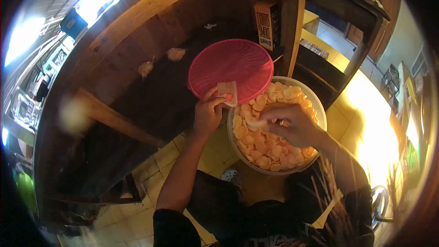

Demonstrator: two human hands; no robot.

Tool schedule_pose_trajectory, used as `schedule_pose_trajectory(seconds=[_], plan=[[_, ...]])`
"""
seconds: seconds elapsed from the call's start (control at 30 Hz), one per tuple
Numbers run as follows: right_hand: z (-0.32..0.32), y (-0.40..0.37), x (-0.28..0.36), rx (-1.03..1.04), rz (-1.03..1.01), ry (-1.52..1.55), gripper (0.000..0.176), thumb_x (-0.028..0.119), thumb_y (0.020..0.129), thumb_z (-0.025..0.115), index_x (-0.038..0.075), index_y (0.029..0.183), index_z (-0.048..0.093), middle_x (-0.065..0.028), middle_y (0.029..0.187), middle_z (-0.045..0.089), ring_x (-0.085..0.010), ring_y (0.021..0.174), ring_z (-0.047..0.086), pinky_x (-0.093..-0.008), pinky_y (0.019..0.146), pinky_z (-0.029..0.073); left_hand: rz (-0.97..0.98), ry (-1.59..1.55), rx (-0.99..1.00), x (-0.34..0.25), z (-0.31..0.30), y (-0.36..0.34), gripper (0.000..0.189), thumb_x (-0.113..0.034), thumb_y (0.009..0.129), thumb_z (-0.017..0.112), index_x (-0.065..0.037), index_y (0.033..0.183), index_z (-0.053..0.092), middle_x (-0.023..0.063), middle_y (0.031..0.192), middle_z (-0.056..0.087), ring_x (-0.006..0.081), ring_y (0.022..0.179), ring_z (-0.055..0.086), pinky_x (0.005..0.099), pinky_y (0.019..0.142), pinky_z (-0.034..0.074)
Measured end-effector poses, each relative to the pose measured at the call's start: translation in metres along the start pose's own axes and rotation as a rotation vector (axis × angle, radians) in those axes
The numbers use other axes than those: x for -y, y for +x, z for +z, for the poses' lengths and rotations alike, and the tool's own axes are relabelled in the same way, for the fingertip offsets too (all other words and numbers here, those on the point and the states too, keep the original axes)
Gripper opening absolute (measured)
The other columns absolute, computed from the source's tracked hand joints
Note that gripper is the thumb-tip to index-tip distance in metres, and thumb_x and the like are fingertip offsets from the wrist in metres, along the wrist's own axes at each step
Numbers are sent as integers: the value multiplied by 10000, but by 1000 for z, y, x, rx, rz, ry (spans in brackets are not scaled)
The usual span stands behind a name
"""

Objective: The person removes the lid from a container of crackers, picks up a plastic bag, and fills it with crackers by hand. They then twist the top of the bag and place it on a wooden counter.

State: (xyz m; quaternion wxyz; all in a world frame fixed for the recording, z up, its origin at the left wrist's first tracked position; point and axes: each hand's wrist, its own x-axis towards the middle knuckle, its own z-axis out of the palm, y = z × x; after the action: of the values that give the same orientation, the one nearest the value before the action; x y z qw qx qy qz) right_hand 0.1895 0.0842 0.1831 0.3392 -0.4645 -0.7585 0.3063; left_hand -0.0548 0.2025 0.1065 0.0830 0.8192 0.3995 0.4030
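My left hand [209, 114] pinches a small clear packet [228, 92] with a red mark, over the lower edge of a round pink lid [233, 66]. The lid lies on the dark shelf surface, partly beside the rim of a large round tub. Pale round chips [270, 151] fill the tub. Above them is my right hand [292, 123], its thumb and fingers closed on a pale chip [256, 122], which is slightly blurred.
A box [266, 26] with printed lettering stands behind the lid. Two small pale items [175, 54] lie on the dark surface [137, 91]. Wooden posts [297, 27] rise behind the tub. Thin sticks [336, 196] stand at the lower right.
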Motion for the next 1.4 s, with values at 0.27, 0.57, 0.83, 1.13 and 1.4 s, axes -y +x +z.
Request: schedule_pose_trajectory(seconds=[0.27, 0.57, 0.83, 1.13, 1.4], plan=[[1, -30, 56, 394, -605, 841, 267, 50, 850, 664, 82, 1114, 666, -114, 1047, 619, -225, 866, 637, -302, 746, 508, 54, 104, 77, 4, 2, 0, 223, 88, 764, 609, -35, 914, 720, 149, 1233, 583, 302, 1084, 612, 397, 921, 500], [4, -35, 58, 401, -800, 936, 230, 61, 913, 585, 46, 1130, 659, -163, 1055, 614, -281, 893, 635, -323, 723, 521, 44, 163, 144, 7, 13, 0, 249, 21, 863, 567, 12, 1100, 644, 167, 1200, 583, 329, 1055, 614, 392, 900, 508], [-10, -20, 23, 81, -483, 290, 243, 3, 808, 655, 24, 1050, 647, -134, 1061, 615, -269, 936, 635, -339, 767, 521, 56, 152, 140, 0, 14, 3, 154, -68, 897, 576, 33, 986, 651, 176, 1023, 633, 329, 911, 647, 391, 774, 527], [41, 12, -47, -245, -316, -237, 183, -7, 801, 614, -13, 983, 631, -183, 1171, 568, -336, 1044, 593, -411, 896, 488, -54, -74, 144, -60, 9, -4, 117, -70, 862, 638, 10, 945, 662, 134, 963, 652, 249, 854, 669, 340, 712, 546], [40, 18, -52, -249, -207, -564, 156, 87, 803, 607, 14, 929, 663, -139, 1129, 610, -296, 1083, 594, -430, 946, 457, -30, -283, 202, -78, 16, -9, 133, 11, 827, 659, 34, 955, 633, 118, 1003, 621, 183, 860, 664, 291, 695, 578]])
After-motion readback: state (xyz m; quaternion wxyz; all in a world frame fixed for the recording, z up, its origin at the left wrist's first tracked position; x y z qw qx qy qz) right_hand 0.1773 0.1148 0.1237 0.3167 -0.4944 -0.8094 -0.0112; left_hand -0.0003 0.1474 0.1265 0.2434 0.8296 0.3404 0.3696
